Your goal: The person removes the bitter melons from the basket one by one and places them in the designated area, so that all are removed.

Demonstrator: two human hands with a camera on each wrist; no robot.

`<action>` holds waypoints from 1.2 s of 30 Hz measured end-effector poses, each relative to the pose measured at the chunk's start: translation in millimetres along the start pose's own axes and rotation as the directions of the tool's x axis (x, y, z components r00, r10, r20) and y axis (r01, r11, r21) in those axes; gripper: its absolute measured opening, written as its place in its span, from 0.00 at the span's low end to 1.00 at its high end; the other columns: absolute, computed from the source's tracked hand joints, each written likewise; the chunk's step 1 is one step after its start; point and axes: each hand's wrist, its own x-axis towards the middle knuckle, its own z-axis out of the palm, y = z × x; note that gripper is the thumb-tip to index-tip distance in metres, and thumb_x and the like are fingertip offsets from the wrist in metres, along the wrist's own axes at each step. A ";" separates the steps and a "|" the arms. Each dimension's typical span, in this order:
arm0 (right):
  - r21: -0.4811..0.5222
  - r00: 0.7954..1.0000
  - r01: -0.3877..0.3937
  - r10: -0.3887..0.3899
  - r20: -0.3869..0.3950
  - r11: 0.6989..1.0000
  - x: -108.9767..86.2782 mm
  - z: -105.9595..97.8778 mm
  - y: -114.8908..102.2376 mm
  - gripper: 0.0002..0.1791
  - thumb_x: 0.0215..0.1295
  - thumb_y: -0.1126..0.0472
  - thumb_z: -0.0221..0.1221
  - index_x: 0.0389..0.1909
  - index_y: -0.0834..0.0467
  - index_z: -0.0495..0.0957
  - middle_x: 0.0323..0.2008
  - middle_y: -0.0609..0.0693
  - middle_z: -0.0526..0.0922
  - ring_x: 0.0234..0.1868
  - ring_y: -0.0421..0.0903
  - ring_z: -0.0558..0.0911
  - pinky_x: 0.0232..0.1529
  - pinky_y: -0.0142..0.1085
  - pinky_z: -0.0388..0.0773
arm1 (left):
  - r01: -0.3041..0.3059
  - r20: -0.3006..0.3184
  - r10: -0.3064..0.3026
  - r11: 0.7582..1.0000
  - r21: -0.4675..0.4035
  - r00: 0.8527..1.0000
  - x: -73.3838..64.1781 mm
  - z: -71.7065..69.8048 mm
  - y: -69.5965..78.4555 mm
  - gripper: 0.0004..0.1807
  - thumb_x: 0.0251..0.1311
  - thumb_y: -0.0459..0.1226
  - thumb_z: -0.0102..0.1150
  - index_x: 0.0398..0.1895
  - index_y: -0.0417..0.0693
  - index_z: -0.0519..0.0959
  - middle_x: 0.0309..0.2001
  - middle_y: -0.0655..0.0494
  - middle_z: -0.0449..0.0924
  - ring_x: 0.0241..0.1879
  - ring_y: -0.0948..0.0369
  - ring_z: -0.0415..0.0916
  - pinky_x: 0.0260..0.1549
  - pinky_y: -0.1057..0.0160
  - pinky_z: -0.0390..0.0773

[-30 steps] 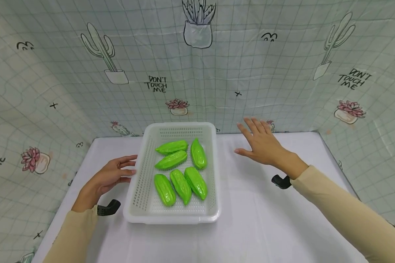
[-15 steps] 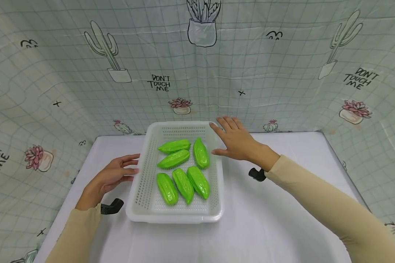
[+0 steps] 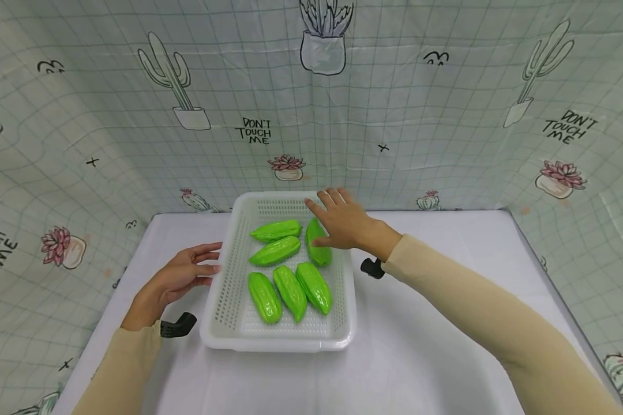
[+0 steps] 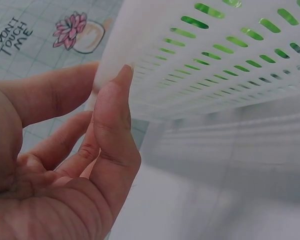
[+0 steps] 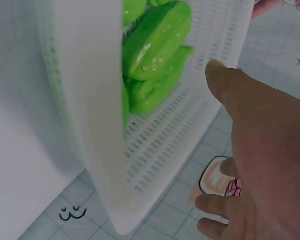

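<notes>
Your right hand [image 3: 345, 225], spread and empty, just swung in over the basket [image 3: 275, 346], so one green veg [image 3: 322, 256] is within reach, your left hand [image 3: 179, 274] loose-fingered at the rim [image 3: 226, 249].

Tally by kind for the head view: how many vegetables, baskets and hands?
Vegetables: 6
Basket: 1
Hands: 2 (left hand, right hand)
Total: 9

A flat, white cloth-covered table [image 3: 420, 357] carries a white, rectangular plastic basket with perforated sides [image 3: 277, 344], set near its far edge.
</notes>
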 end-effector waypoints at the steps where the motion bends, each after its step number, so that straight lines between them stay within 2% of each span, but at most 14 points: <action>1: -0.001 1.000 -0.002 0.002 0.013 1.000 2.5 0.4 -1.8 0.54 0.71 0.33 0.63 0.85 0.59 0.53 0.80 0.68 0.57 0.82 0.66 0.55 0.81 0.59 0.48 | 0.002 0.000 -0.002 1.000 0.000 1.000 0.2 0.2 0.1 0.40 0.74 0.29 0.60 0.83 0.34 0.53 0.72 0.35 0.65 0.46 0.66 0.81 0.43 0.65 0.84; 10: -0.002 0.988 -0.055 0.055 0.146 0.998 18.5 10.0 -14.8 0.53 0.71 0.34 0.63 0.85 0.58 0.53 0.80 0.67 0.57 0.82 0.66 0.55 0.82 0.57 0.47 | -0.001 0.009 0.001 1.000 -0.010 1.000 -0.2 2.1 -0.5 0.40 0.73 0.28 0.61 0.83 0.33 0.53 0.71 0.36 0.66 0.46 0.67 0.82 0.42 0.65 0.84; 20: 0.036 0.961 -0.137 0.124 0.248 0.990 28.1 20.5 -25.2 0.53 0.72 0.34 0.62 0.86 0.56 0.51 0.80 0.65 0.57 0.82 0.64 0.54 0.82 0.56 0.46 | -0.013 0.020 0.013 1.000 0.000 1.000 -2.6 2.2 -4.0 0.41 0.74 0.29 0.60 0.83 0.32 0.52 0.73 0.32 0.63 0.46 0.66 0.81 0.42 0.64 0.84; 24: 0.040 0.948 -0.147 0.129 0.291 0.988 31.7 22.9 -29.0 0.52 0.73 0.33 0.61 0.86 0.54 0.51 0.81 0.65 0.57 0.82 0.63 0.55 0.82 0.56 0.45 | -0.006 0.014 0.006 1.000 -0.005 1.000 -3.5 1.7 -5.5 0.41 0.74 0.29 0.61 0.83 0.33 0.52 0.74 0.32 0.62 0.46 0.66 0.81 0.43 0.64 0.84; 27: 0.036 0.940 -0.151 0.133 0.313 0.988 33.6 23.8 -31.8 0.52 0.72 0.34 0.62 0.86 0.53 0.51 0.80 0.64 0.57 0.82 0.63 0.55 0.82 0.55 0.45 | -0.004 0.009 0.004 1.000 -0.006 1.000 -3.0 1.3 -6.7 0.41 0.74 0.29 0.61 0.83 0.33 0.53 0.73 0.32 0.63 0.47 0.66 0.81 0.43 0.64 0.84; 32: 0.043 0.941 -0.155 0.134 0.310 0.987 35.0 26.2 -33.1 0.50 0.71 0.38 0.65 0.85 0.52 0.54 0.79 0.65 0.60 0.80 0.63 0.57 0.81 0.55 0.47 | -0.022 0.012 0.022 1.000 -0.008 1.000 -1.1 -0.1 -7.0 0.41 0.73 0.29 0.61 0.83 0.33 0.53 0.71 0.34 0.66 0.47 0.65 0.82 0.43 0.64 0.84; 36: 0.002 0.935 -0.146 0.137 0.328 0.989 35.0 25.6 -33.8 0.53 0.66 0.39 0.70 0.85 0.51 0.56 0.78 0.65 0.61 0.79 0.63 0.59 0.81 0.55 0.47 | -0.024 0.011 0.024 1.000 -0.011 1.000 -1.0 -0.8 -5.3 0.41 0.73 0.29 0.61 0.83 0.33 0.53 0.70 0.37 0.68 0.46 0.65 0.82 0.43 0.64 0.84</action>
